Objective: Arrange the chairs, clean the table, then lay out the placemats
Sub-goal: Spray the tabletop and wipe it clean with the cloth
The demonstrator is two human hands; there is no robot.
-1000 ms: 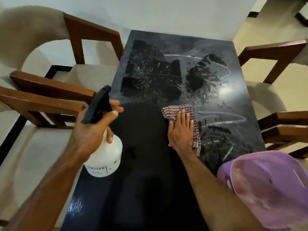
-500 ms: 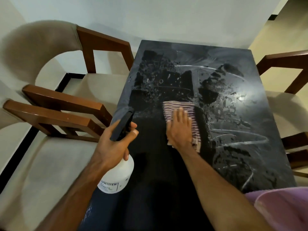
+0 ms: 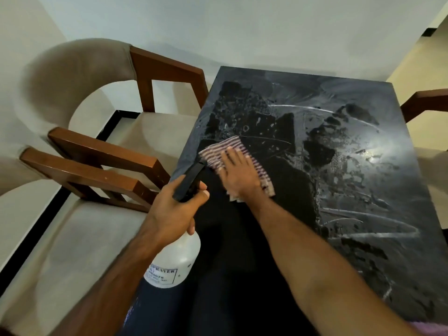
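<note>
Far left I see two beige cushioned chairs with squared brown wooden arms (image 3: pixel 101 163) pulled against the table edge. My left hand (image 3: pixel 173 209) is wrapped round the neck of a white plastic spray bottle with a black trigger head (image 3: pixel 174 260), held over the near left of the glossy black rectangular tabletop (image 3: pixel 363 238). My right hand (image 3: pixel 238 177) lies flat, fingers straight, pressing a red-and-white striped woven cloth (image 3: pixel 219 151) onto the table's left-middle. Right of it, wet streaks and smeared droplets. Another wooden chair arm (image 3: pixel 426 103) far right.

3 chairs (image 3: pixel 101 151), 1 table (image 3: pixel 339 190), 1 cloth (image 3: pixel 218 151)
</note>
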